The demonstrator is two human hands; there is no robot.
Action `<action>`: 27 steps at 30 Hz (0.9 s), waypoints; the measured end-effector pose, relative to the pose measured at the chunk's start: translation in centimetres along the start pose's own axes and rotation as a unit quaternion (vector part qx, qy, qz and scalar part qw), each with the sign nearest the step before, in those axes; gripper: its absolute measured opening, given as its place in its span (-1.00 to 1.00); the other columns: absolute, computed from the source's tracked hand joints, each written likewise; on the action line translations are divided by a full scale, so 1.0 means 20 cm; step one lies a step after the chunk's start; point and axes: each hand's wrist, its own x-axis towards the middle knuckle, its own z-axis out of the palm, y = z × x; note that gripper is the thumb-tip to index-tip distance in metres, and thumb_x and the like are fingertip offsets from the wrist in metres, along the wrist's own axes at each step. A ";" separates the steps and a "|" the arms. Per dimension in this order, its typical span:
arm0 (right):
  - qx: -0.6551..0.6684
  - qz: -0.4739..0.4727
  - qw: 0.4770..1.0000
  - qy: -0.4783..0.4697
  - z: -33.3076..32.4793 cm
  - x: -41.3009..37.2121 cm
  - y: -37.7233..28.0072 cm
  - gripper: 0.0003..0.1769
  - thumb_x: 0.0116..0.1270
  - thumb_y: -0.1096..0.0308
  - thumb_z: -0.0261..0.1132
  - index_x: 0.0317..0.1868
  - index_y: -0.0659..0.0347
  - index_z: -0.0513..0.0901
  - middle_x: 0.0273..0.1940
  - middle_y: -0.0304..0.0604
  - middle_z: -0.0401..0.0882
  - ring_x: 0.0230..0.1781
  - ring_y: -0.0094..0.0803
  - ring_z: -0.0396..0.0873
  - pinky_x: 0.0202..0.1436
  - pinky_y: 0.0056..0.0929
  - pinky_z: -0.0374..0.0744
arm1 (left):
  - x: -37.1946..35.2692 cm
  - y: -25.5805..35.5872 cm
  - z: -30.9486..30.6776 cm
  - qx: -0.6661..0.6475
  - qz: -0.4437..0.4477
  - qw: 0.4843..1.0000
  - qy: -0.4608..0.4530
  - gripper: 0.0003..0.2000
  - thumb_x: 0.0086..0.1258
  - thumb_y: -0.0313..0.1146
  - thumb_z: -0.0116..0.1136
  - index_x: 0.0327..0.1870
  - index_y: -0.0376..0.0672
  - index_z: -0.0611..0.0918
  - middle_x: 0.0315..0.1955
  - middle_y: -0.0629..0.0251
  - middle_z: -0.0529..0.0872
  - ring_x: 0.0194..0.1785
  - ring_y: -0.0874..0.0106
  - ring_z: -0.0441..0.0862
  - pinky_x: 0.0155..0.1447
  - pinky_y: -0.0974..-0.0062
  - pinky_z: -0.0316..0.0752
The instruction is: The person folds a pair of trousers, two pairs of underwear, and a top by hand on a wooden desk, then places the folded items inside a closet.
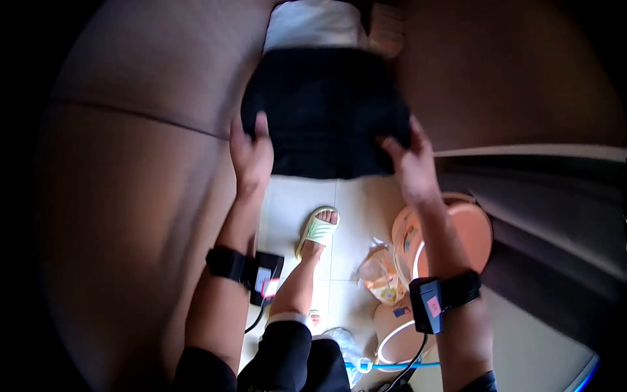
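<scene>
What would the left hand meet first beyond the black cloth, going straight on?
Past the black cloth, the left hand would probably meet the white bundle, though depth is unclear.

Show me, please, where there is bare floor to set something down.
Tiles show bare below the black cloth, between the left forearm and the slippered foot, and from that foot across to the plastic bag. The lower right is crowded: bag, peach-coloured buckets and blue cord.
</scene>
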 end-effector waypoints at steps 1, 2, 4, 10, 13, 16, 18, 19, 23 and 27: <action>0.038 -0.017 0.999 -0.003 -0.03 0.18 -0.02 -0.40 0.31 0.55 0.23 0.37 0.27 0.33 0.19 0.00 0.52 0.15 -0.22 0.55 0.36 -0.35 0.41 | 0.17 0.00 0.12 -0.007 0.054 0.998 0.013 -0.50 0.48 -0.18 0.07 0.29 -0.36 0.39 0.25 -0.20 0.44 0.31 -0.03 0.42 0.40 0.25 0.27; -0.003 -0.023 1.000 0.019 0.06 0.24 -0.05 -0.38 0.31 0.53 0.26 0.38 0.25 0.33 0.21 0.03 0.51 0.18 -0.19 0.53 0.38 -0.34 0.39 | 0.21 0.17 0.07 0.061 -0.039 0.997 0.037 -0.48 0.48 -0.16 0.08 0.33 -0.32 0.36 0.28 -0.17 0.41 0.36 -0.02 0.37 0.45 0.25 0.22; 0.011 -0.122 0.992 0.016 0.02 0.60 0.00 -0.40 0.32 0.47 0.27 0.37 0.26 0.34 0.22 0.06 0.49 0.21 -0.13 0.51 0.39 -0.32 0.37 | 0.51 0.19 0.26 0.030 0.047 0.997 0.051 -0.47 0.48 -0.17 0.08 0.34 -0.32 0.33 0.27 -0.18 0.42 0.38 -0.04 0.34 0.48 0.25 0.16; 0.030 -0.075 0.996 0.036 0.11 1.17 0.20 -0.40 0.26 0.46 0.26 0.33 0.29 0.35 0.15 -0.01 0.52 0.08 -0.27 0.54 0.16 -0.37 0.51 | 1.01 0.01 0.54 0.086 0.104 0.989 0.066 -0.46 0.42 -0.25 0.15 0.32 -0.36 0.33 0.18 -0.25 0.48 0.32 -0.04 0.40 0.43 0.24 0.25; -0.156 0.033 0.984 0.080 0.08 1.38 0.59 -0.39 0.26 0.35 0.29 0.32 0.26 0.36 0.14 0.07 0.49 0.05 -0.19 0.54 0.11 -0.28 0.54 | 1.15 -0.43 0.69 0.202 0.149 0.968 -0.019 -0.42 0.32 -0.35 0.25 0.33 -0.29 0.33 0.25 -0.21 0.38 0.34 -0.04 0.36 0.40 0.20 0.33; -0.329 0.006 0.937 0.115 0.06 1.37 0.80 -0.43 0.26 0.32 0.28 0.28 0.28 0.41 0.08 0.07 0.52 0.02 -0.23 0.55 0.08 -0.29 0.54 | 0.99 -0.52 0.67 0.384 0.292 0.874 -0.062 -0.46 0.33 -0.36 0.16 0.38 -0.05 0.39 0.39 0.01 0.28 0.37 0.00 0.34 0.41 0.17 0.33; -0.453 -0.049 0.878 0.145 0.10 1.34 0.81 -0.45 0.26 0.31 0.27 0.25 0.29 0.43 0.04 0.06 0.53 0.00 -0.26 0.55 0.06 -0.30 0.55 | 0.98 -0.59 0.70 0.392 0.273 0.874 -0.086 -0.49 0.36 -0.33 0.07 0.38 0.02 0.41 0.43 0.10 0.26 0.34 -0.02 0.39 0.39 0.18 0.36; -0.362 -0.026 0.926 0.100 0.08 1.34 0.78 -0.45 0.26 0.31 0.26 0.25 0.29 0.43 0.03 0.05 0.52 -0.01 -0.27 0.55 0.04 -0.30 0.56 | 0.98 -0.59 0.71 0.404 0.231 0.879 -0.106 -0.50 0.38 -0.31 0.01 0.39 0.02 0.40 0.43 0.07 0.25 0.31 -0.05 0.42 0.37 0.18 0.39; -0.245 0.028 0.967 0.070 0.13 1.32 0.70 -0.48 0.25 0.32 0.25 0.21 0.30 0.44 -0.04 0.01 0.52 -0.03 -0.29 0.55 0.00 -0.31 0.57 | 1.05 -0.63 0.70 0.416 0.259 0.864 -0.115 -0.48 0.35 -0.34 0.04 0.38 -0.03 0.40 0.45 0.06 0.21 0.37 0.04 0.37 0.42 0.27 0.33; -0.196 0.021 0.969 0.149 0.17 1.30 0.72 -0.45 0.21 0.34 0.30 0.21 0.32 0.43 0.04 -0.02 0.49 -0.01 -0.25 0.55 0.11 -0.28 0.51 | 0.98 -0.50 0.65 0.389 0.270 0.875 -0.098 -0.46 0.35 -0.37 0.05 0.39 -0.10 0.37 0.46 0.08 0.20 0.43 0.09 0.29 0.47 0.30 0.25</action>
